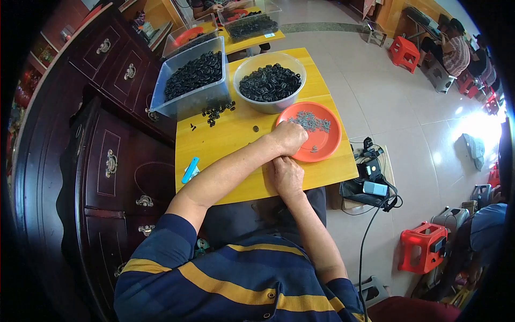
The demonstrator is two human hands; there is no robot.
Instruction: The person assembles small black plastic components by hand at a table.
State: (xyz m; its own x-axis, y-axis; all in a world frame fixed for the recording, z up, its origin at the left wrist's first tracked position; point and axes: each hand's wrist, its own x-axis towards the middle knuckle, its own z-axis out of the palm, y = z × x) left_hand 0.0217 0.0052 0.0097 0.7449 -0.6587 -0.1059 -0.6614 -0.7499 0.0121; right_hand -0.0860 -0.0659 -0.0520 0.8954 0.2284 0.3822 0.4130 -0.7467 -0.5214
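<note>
My left hand (290, 138) is closed at the left rim of an orange-red plate (333, 142), its arm reaching across the yellow table (230, 185). Small grey metal pins (310, 121) lie heaped on the plate, with a few apart from the heap. Just below, close to the plate's lower left rim, my right hand (288, 176) is closed too, with its fingers curled under. Whatever either hand holds is hidden. Beyond the plate stands a round translucent tub (298, 63) full of small black ring-shaped parts (270, 83).
Left of the tub is a clear bluish bin (198, 103) of black parts, with loose pieces (213, 115) beside it. A turquoise-handled tool (190, 170) lies at the table's left. Dark drawers (107, 161) flank the table; cables and a black bag (370, 180) sit right.
</note>
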